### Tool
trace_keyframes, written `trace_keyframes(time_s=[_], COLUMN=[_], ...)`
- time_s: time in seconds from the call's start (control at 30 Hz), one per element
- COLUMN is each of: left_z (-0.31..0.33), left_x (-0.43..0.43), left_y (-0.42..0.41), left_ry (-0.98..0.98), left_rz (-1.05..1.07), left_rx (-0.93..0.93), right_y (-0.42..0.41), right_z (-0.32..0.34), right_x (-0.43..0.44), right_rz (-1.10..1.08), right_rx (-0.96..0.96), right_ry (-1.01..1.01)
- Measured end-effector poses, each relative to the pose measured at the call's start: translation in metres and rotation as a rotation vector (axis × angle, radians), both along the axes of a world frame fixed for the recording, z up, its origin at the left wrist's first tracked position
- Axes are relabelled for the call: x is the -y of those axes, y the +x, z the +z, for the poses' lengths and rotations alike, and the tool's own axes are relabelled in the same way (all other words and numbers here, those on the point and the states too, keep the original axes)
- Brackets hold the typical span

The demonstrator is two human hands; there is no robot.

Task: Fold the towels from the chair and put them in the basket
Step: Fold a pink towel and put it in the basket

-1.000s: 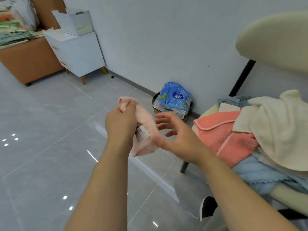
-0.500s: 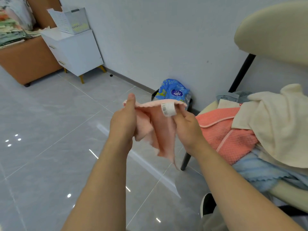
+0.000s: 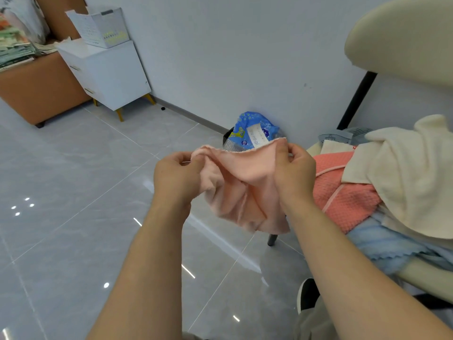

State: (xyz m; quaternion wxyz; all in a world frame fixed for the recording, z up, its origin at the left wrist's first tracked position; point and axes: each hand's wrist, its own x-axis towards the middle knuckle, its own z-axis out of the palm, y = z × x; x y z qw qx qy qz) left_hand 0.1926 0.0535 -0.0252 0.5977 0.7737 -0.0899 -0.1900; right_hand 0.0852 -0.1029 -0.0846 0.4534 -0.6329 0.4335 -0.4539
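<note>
A small pale pink towel (image 3: 245, 190) hangs in the air between my hands over the floor. My left hand (image 3: 177, 177) pinches its bunched left corner. My right hand (image 3: 294, 173) pinches the right corner, where a white label sticks up. On the chair (image 3: 402, 33) at the right lie a coral waffle towel (image 3: 343, 192), a cream towel (image 3: 411, 177) and a light blue towel (image 3: 382, 244). A white perforated basket (image 3: 103, 28) stands on the white cabinet far left.
A white cabinet (image 3: 110, 72) and an orange-brown unit (image 3: 36, 92) with stacked papers stand at the back left. A black bin holding a blue plastic pack (image 3: 255, 131) sits by the wall. Grey glossy floor tiles (image 3: 73, 192) spread out below. My shoe (image 3: 307, 293) shows at the bottom.
My hands have moved apart, stretching the pink towel's top edge wider. My right hand went from open beside the towel to pinching its labelled corner, and the towel now hangs more spread.
</note>
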Motion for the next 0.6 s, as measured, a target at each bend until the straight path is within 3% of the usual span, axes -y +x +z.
trace_keyframes(time_s=[0.13,0.4,0.6], left_z=[0.003,-0.004,-0.008], left_x=[-0.001,-0.009,-0.014], left_y=[0.000,0.003,0.010], left_ry=[-0.014,0.515,0.682], left_rz=[-0.014,0.084,0.152], left_rx=[-0.071,0.476,0.582], right_y=[0.002,0.002,-0.008], right_z=[0.001,0.008,0.015], right_x=[0.003,0.007,0.009], right_rz=[-0.052,-0.081,0.213], right_rx=[-0.019,0.047,0.129], right_ry=[0.012,0.097,0.121])
